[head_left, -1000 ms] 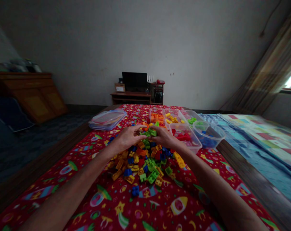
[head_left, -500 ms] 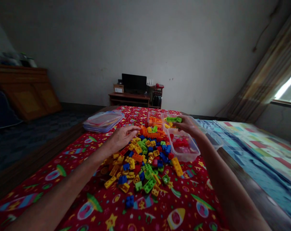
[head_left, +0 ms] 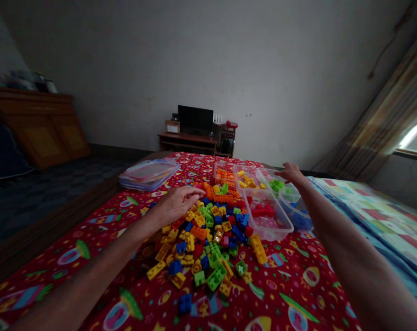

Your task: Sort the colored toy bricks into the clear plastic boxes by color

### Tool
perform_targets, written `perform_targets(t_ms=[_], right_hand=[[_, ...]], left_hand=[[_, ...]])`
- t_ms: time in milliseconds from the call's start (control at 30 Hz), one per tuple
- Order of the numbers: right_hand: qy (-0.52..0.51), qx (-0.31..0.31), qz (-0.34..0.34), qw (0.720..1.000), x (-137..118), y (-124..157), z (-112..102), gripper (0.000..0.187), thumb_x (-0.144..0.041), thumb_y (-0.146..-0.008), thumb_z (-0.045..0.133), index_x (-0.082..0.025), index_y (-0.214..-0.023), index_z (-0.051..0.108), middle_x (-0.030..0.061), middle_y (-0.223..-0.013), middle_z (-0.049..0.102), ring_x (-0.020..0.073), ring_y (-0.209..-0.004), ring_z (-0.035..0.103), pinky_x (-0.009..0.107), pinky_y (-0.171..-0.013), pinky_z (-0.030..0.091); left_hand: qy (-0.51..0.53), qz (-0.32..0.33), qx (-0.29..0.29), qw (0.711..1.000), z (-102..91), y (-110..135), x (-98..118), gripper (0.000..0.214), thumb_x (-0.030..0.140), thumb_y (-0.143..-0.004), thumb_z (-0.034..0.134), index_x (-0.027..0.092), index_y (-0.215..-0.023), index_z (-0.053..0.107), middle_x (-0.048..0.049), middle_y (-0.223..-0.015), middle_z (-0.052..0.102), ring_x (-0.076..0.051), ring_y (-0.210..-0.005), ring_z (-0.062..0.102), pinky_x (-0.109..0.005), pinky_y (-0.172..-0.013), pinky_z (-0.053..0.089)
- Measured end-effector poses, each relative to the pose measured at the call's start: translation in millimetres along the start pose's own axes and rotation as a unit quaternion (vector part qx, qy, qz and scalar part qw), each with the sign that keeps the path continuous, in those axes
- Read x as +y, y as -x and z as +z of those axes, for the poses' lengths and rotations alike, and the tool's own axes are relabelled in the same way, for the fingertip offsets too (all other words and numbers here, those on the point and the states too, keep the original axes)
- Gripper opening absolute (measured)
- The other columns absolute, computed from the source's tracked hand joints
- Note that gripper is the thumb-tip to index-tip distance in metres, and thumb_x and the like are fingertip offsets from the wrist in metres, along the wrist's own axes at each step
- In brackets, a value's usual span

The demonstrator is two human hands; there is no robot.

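Observation:
A heap of toy building blocks [head_left: 197, 230] in yellow, blue, green, red and orange lies on a red patterned tablecloth [head_left: 101, 276]. At the heap's far left edge is my left hand [head_left: 177, 203], fingers loosely stretched, thumb a little apart, close to some orange blocks [head_left: 208, 191]. My right hand [head_left: 293, 174] is open above a clear box with green blocks [head_left: 276, 185]; I see nothing in its fingers. Beside that box stand clear boxes with yellow blocks [head_left: 248, 180], red blocks [head_left: 263, 210], orange blocks [head_left: 225, 176] and blue blocks [head_left: 300, 219].
A stack of clear lids [head_left: 149, 174] lies on the table's left side. One blue block [head_left: 185, 303] sits apart at the near side of the heap. To the right is a bed [head_left: 370, 207]. A desk with a monitor [head_left: 195, 120] stands by the far wall.
My right hand has moved right, from over the yellow box to the green box, and has let go of the green block. My left hand has barely moved. The view has shifted slightly.

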State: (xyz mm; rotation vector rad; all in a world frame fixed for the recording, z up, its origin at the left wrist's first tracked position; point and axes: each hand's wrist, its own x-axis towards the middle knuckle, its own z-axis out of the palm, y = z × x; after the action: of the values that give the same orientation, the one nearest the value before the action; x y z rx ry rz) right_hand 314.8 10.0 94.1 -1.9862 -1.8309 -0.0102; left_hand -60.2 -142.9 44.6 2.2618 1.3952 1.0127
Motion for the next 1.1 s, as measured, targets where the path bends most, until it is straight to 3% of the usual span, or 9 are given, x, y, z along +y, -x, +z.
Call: perform_targets(t_ms=[167, 367, 500, 667, 867, 1100], right_hand=[[-0.002, 0.031, -0.064, 0.997, -32, 15, -6, 0.037, -0.024, -0.086, 0.055, -0.001, -0.113, 0.065, 0.0182, -0.084, 0.07, 0.0214, -0.082, 0.067, 0.031, -0.081, 0.046], [-0.118, -0.011, -0.208, 0.971, -87, 76, -11, 0.03, -0.024, -0.086, 0.051, -0.011, -0.105, 0.071, 0.0097, -0.078, 0.072, 0.0159, -0.068, 0.065, 0.026, -0.066, 0.046], [-0.178, -0.055, -0.296, 0.937, -118, 118, 2, 0.027, -0.023, -0.085, 0.051, -0.015, -0.1, 0.072, 0.0069, -0.078, 0.071, 0.013, -0.066, 0.062, 0.023, -0.06, 0.042], [-0.154, -0.125, -0.357, 0.913, -147, 153, 26, 0.024, -0.01, -0.077, 0.053, -0.016, -0.093, 0.071, 0.0029, -0.072, 0.068, 0.0105, -0.064, 0.057, 0.021, -0.058, 0.035], [-0.132, -0.19, -0.415, 0.88, -158, 169, 51, 0.033, -0.008, -0.073, 0.059, -0.014, -0.105, 0.066, 0.0076, -0.093, 0.069, 0.0151, -0.079, 0.059, 0.023, -0.066, 0.039], [-0.073, -0.207, -0.425, 0.878, -151, 174, 42, 0.047, 0.001, -0.073, 0.05, -0.015, -0.114, 0.066, 0.0074, -0.089, 0.07, 0.0148, -0.075, 0.058, 0.023, -0.066, 0.04]], left_hand=[[-0.046, 0.006, -0.01, 0.999, 3.4, 0, 1, 0.035, 0.036, -0.085, 0.045, 0.018, -0.103, 0.07, -0.0069, -0.104, 0.072, -0.022, -0.094, 0.065, -0.033, -0.085, 0.051], [-0.089, 0.023, -0.031, 0.995, 6.9, 1, 4, 0.033, 0.034, -0.084, 0.047, 0.019, -0.102, 0.07, -0.0069, -0.106, 0.07, -0.023, -0.097, 0.064, -0.033, -0.088, 0.049], [-0.109, 0.032, -0.045, 0.992, 8.2, 2, 3, 0.032, 0.032, -0.083, 0.049, 0.02, -0.106, 0.069, -0.0065, -0.113, 0.068, -0.023, -0.103, 0.062, -0.034, -0.097, 0.045], [-0.124, 0.044, -0.076, 0.988, 21.3, 6, -6, 0.038, 0.044, -0.079, 0.059, 0.021, -0.108, 0.067, -0.0071, -0.116, 0.066, -0.024, -0.108, 0.059, -0.036, -0.099, 0.043], [-0.219, 0.011, -0.064, 0.973, 34.1, 8, -3, 0.029, 0.039, -0.076, 0.063, 0.016, -0.092, 0.072, -0.0135, -0.102, 0.068, -0.031, -0.101, 0.06, -0.04, -0.09, 0.046], [-0.146, -0.032, -0.087, 0.985, 16.3, 2, -9, 0.012, 0.034, -0.069, 0.065, 0.024, -0.071, 0.072, 0.0003, -0.07, 0.07, -0.018, -0.068, 0.063, -0.024, -0.06, 0.045]])
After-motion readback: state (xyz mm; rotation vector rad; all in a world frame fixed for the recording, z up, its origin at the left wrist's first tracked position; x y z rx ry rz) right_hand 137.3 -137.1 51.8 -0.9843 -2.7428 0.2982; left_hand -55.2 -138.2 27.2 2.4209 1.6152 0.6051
